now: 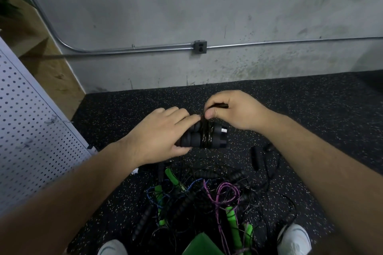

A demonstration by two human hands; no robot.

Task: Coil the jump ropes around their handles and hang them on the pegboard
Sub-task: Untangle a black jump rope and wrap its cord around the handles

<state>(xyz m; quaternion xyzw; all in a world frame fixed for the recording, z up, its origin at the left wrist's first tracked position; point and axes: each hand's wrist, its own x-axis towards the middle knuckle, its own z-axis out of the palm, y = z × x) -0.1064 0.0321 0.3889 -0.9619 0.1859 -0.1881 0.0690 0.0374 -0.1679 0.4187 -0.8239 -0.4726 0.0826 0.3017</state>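
My left hand (pixel 159 134) grips a pair of black ribbed jump rope handles (pixel 194 138) held side by side, pointing right. Dark rope (pixel 207 134) is coiled tightly around their middle. My right hand (pixel 232 109) is just above the handles and pinches the loose end of that rope between thumb and fingers. The white pegboard (pixel 31 130) leans at the left edge of the view. A tangled pile of other jump ropes (pixel 207 198), with black and green handles and purple, blue and black cords, lies on the floor below my hands.
The floor is black speckled rubber (pixel 310 109), ending at a grey concrete wall (pixel 207 6) with a metal conduit and outlet box (pixel 200 47). A green object (pixel 202 244) and my two white shoes (pixel 295 238) are at the bottom edge.
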